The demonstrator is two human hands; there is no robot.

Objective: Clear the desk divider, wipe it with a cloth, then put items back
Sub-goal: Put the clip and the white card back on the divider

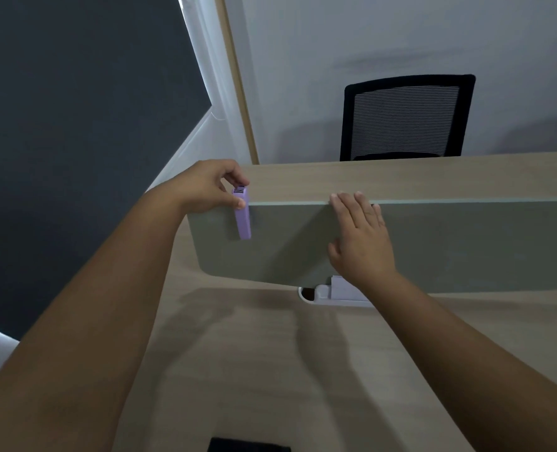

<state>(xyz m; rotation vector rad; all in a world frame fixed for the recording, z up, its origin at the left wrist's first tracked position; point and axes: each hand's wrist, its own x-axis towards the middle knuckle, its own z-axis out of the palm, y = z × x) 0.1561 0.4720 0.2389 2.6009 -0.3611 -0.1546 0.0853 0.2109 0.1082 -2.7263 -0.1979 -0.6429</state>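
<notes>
Left fingers (238,203) pinching small lilac plastic clip (243,216) on grey-green divider panel (450,243), centre frame; right fingers (352,207) flat, empty. Could slip, drop behind.

An office, by every sign: a pale wood-grain desk (270,353) split by a low grey-green divider (433,243), a black mesh-backed task chair (404,119) pushed up at the far side, a white cable-port grommet (322,293) set into the desktop, plain white wall and dark carpeted floor around
</notes>
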